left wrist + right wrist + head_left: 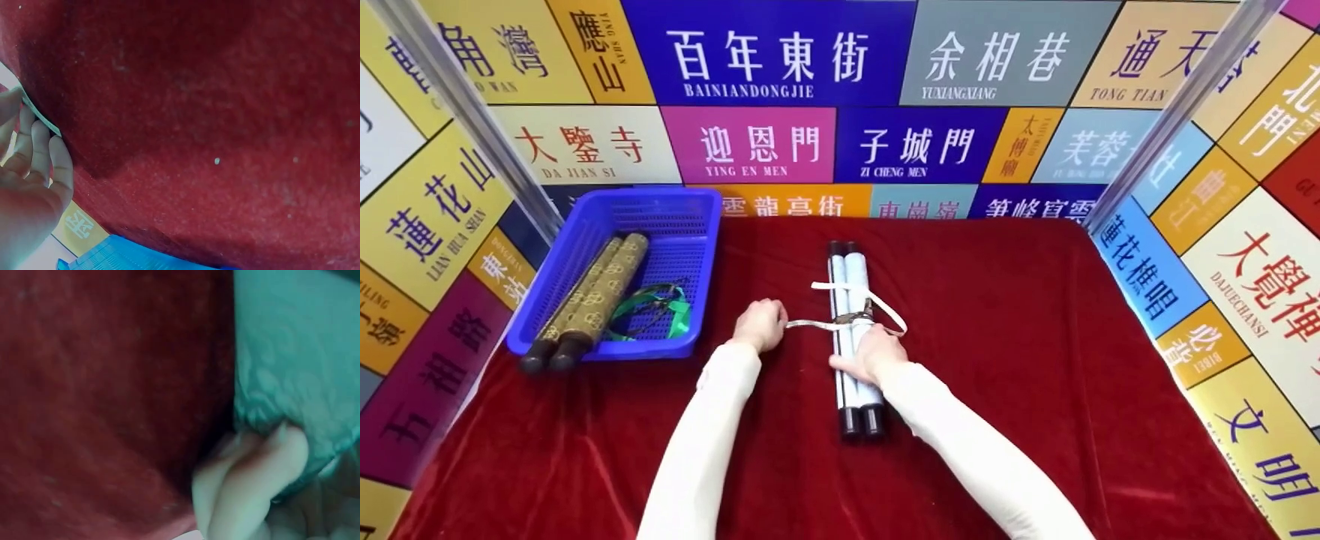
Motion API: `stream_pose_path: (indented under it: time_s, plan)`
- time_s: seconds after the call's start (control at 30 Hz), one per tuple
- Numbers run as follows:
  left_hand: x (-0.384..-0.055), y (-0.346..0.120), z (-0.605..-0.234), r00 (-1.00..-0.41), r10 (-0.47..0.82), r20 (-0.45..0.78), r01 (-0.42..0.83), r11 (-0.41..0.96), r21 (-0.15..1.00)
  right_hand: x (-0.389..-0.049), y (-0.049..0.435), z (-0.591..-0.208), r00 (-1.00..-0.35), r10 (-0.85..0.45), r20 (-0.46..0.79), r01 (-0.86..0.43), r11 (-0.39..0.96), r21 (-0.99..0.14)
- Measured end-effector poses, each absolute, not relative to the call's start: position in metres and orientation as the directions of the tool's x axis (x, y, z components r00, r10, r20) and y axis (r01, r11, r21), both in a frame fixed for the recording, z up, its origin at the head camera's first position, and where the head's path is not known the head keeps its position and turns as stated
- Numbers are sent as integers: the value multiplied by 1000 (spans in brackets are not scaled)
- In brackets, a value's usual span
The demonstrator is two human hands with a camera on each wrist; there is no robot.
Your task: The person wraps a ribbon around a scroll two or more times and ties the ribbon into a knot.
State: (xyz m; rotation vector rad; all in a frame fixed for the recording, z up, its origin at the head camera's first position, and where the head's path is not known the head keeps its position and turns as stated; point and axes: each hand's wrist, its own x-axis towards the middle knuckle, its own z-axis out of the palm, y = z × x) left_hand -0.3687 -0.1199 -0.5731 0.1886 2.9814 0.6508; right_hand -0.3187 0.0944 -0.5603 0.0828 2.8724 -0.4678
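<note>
Two rolled-up scrolls, pale blue-white with dark end knobs, lie side by side on the red cloth. A white ribbon runs around their middle, with a loose loop on the right. My left hand pinches the ribbon's left end between thumb and fingers; the left wrist view shows the ribbon at the fingertips. My right hand grips the scrolls just below the ribbon, thumb across them. In the right wrist view its fingers curl against a scroll's patterned surface. The palm hides part of the scrolls.
At the left, a blue plastic basket holds two gold-patterned scrolls with dark knobs jutting over its front rim, and a green ribbon. Red velvet cloth covers the table. Sign-covered panels and clear corner posts surround it.
</note>
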Motion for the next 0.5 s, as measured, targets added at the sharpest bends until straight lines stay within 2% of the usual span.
stream_pose_path:
  time_s: [0.23,0.5]
  plan:
    - [-370,-121,-577,-994,91,-59,58,907,416,-331,114,-559,-984,54,-171,111,932,-344]
    - [-371,-121,-579,-998,37,-41,16,907,421,-350,153,-551,-971,144,-189,206,906,-370]
